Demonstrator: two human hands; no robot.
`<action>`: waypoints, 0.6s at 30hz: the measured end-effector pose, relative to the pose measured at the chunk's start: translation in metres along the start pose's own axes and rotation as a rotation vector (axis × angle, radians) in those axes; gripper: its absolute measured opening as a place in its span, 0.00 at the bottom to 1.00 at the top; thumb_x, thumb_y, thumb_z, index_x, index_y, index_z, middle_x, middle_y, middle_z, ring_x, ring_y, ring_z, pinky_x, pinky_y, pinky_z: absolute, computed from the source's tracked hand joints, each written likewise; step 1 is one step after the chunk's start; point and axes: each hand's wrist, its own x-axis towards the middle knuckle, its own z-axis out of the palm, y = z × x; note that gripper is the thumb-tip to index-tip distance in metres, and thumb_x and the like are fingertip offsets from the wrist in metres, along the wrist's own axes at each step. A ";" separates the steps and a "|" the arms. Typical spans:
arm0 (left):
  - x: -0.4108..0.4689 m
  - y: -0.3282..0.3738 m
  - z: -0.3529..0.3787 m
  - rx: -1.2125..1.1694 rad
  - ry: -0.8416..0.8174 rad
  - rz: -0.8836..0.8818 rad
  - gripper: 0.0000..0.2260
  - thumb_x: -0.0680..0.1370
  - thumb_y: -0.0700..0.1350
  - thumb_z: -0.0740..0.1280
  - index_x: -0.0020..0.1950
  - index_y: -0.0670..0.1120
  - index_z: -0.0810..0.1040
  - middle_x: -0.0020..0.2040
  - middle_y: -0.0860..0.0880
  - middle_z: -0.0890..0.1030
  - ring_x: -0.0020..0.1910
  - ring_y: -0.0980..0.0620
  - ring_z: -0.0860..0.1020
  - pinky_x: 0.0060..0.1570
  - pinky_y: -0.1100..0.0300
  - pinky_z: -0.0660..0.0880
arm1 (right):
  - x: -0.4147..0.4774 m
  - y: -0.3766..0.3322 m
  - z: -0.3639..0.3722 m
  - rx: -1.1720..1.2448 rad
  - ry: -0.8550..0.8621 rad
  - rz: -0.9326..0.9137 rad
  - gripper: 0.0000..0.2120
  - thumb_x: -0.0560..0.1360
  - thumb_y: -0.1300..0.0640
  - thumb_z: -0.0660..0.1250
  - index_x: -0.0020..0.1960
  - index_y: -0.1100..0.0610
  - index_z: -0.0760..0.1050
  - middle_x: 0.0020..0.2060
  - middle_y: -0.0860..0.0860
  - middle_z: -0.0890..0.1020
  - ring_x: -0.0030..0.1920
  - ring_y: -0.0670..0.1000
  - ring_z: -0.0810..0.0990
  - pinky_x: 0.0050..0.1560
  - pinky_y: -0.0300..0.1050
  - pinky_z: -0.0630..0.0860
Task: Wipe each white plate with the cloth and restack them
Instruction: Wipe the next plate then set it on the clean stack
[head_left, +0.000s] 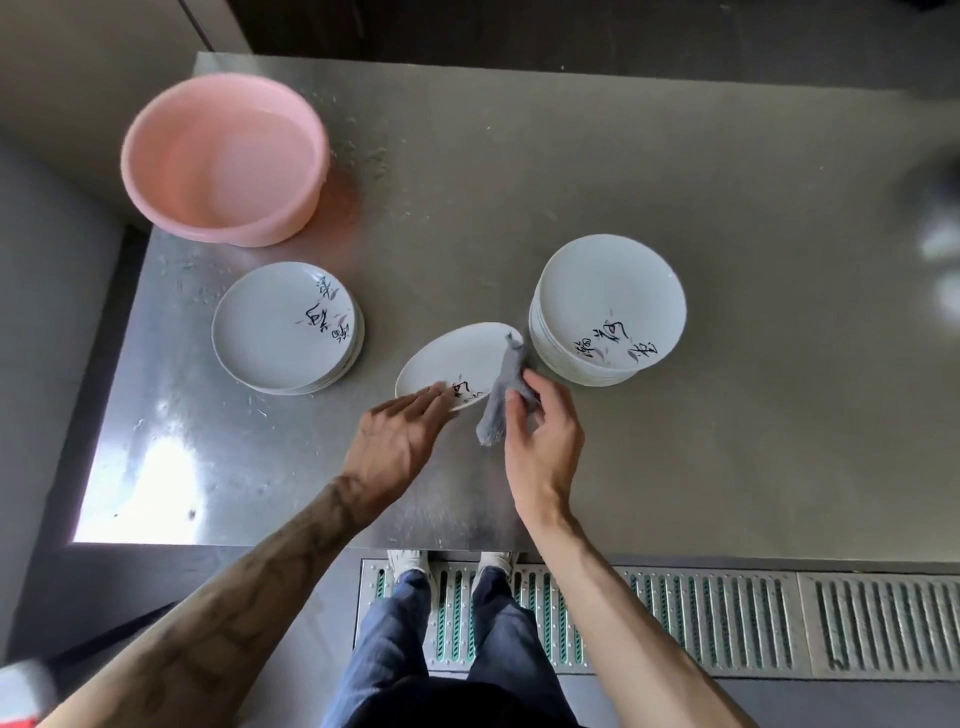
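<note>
Gripping tilted plate (457, 358): left hand (400, 436) | right hand (540, 441) fingers (548, 387) pinch grey cloth (501, 400) | steel table (519, 208), floor grate (727, 623)

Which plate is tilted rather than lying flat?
The single plate in the middle, held by the left hand, cloth against it. The left stack and right stack lie flat.
</note>
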 end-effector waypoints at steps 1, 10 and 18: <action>0.002 0.001 -0.009 -0.067 0.004 -0.058 0.12 0.84 0.49 0.64 0.63 0.44 0.81 0.52 0.46 0.86 0.41 0.43 0.85 0.32 0.55 0.76 | 0.005 -0.004 0.000 0.036 0.003 0.014 0.12 0.78 0.62 0.69 0.60 0.53 0.81 0.54 0.46 0.83 0.55 0.48 0.83 0.57 0.48 0.80; 0.008 0.017 -0.054 -1.211 -0.022 -0.534 0.14 0.82 0.49 0.67 0.45 0.38 0.79 0.35 0.47 0.74 0.36 0.52 0.71 0.38 0.56 0.68 | 0.037 -0.040 -0.001 -0.139 -0.154 -0.264 0.12 0.80 0.63 0.67 0.62 0.56 0.80 0.57 0.41 0.80 0.59 0.37 0.77 0.61 0.41 0.76; 0.003 0.016 -0.064 -1.540 -0.031 -0.656 0.08 0.83 0.42 0.66 0.50 0.41 0.84 0.39 0.49 0.83 0.39 0.53 0.80 0.44 0.55 0.79 | 0.040 -0.067 -0.010 -0.309 -0.443 -0.580 0.14 0.81 0.65 0.66 0.65 0.61 0.79 0.64 0.52 0.80 0.67 0.51 0.77 0.70 0.42 0.70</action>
